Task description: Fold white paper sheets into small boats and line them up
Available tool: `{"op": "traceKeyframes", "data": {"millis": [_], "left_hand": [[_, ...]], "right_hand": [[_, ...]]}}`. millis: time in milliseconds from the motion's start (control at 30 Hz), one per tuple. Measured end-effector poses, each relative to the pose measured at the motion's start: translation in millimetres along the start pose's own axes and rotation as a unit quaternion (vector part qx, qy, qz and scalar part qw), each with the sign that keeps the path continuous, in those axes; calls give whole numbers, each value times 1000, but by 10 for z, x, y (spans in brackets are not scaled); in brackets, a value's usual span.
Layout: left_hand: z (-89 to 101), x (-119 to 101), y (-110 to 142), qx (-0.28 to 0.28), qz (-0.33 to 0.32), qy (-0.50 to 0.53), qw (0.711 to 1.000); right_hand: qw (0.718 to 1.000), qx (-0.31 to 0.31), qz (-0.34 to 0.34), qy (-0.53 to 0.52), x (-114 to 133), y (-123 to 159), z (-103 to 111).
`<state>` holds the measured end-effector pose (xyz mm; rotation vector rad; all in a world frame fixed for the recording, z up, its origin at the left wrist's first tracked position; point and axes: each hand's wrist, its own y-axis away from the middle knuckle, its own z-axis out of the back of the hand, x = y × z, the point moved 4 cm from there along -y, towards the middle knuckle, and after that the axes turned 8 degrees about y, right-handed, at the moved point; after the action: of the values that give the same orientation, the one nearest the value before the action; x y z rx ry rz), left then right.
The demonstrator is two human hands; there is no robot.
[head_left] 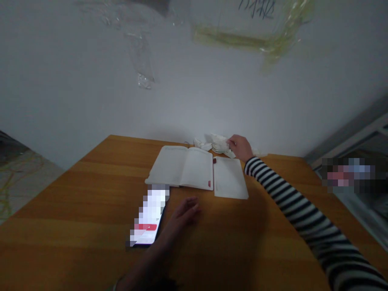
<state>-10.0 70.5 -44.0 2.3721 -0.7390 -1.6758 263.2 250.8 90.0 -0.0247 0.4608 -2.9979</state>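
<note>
My right hand, fingers bent together, reaches the crumpled tissues at the table's far edge; I cannot tell whether it grips them. My left hand is loosely curled and released, just beyond the lit smartphone, toward the table's middle. Between my hands and the far edge lie the open notebook and, just right of it, a pale sheet. All rest on the wood-grained table, its far edge along a pale wall bearing yellowish tape and clear tape. The room is dim.
</note>
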Motion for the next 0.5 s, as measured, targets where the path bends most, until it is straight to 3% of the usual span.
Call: {"op": "traceKeyframes", "data": {"millis": [133, 267, 500], "left_hand": [[-39, -3, 40, 12, -24, -40, 999], [-69, -41, 78, 19, -27, -45, 998], [-124, -73, 128, 25, -27, -53, 998]], "right_hand": [[999, 17, -17, 33, -35, -317, -272], [998, 38, -7, 49, -33, -339, -484], [994, 64, -19, 83, -6, -304, -642]]}}
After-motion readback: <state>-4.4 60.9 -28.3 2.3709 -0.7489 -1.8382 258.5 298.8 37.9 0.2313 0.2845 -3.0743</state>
